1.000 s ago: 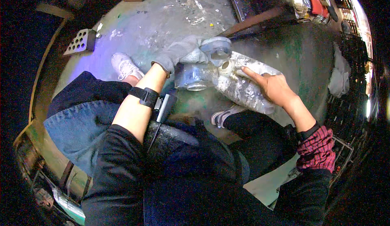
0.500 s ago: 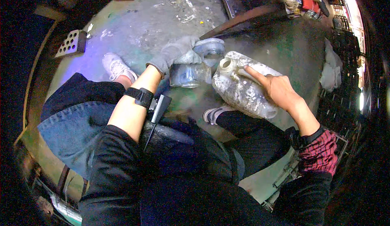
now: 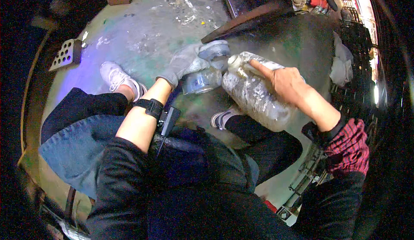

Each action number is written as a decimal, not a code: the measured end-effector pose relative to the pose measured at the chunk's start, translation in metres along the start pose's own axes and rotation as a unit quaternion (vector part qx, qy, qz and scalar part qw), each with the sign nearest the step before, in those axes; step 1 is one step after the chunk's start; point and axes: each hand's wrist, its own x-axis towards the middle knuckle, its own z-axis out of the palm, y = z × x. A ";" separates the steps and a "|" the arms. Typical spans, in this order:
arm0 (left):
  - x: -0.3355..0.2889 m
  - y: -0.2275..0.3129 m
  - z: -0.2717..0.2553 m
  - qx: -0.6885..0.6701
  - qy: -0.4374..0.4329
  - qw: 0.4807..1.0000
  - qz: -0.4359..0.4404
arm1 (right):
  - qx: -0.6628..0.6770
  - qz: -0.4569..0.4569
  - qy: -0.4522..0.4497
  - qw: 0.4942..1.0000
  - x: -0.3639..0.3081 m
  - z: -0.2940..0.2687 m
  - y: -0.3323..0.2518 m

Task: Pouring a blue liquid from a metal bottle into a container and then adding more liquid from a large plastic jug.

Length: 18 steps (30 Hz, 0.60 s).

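My left hand (image 3: 186,61), in a grey glove, is closed on a clear plastic container (image 3: 202,81) with a bluish base. The container leans a little. Against the glove's far right side is a round, bluish clear plastic piece (image 3: 214,50); whether it belongs to the same container I cannot tell. My bare right hand (image 3: 290,84) grips a large whitish plastic jug (image 3: 254,91) stained with dark and white patches, its index finger stretched along the top. The jug is tipped, its open neck (image 3: 235,61) pointing left toward the container. Any liquid is too blurred to make out.
A curved dark bar (image 3: 246,21) lies just beyond the containers. Perforated bricks (image 3: 67,55) stand on the stained floor (image 3: 151,29) at the left. A pale plastic bag (image 3: 341,61) lies at the right beside dark crates (image 3: 355,46). My shoes (image 3: 117,77) flank the work.
The jug has tipped further, its neck turning toward the container at the left. My left hand has tilted the container slightly. The whole view has shifted a little.
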 end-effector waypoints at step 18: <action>-0.004 0.035 -0.045 0.106 -0.018 0.991 -0.080 | 0.026 -0.017 0.039 0.999 -0.002 -0.013 -0.008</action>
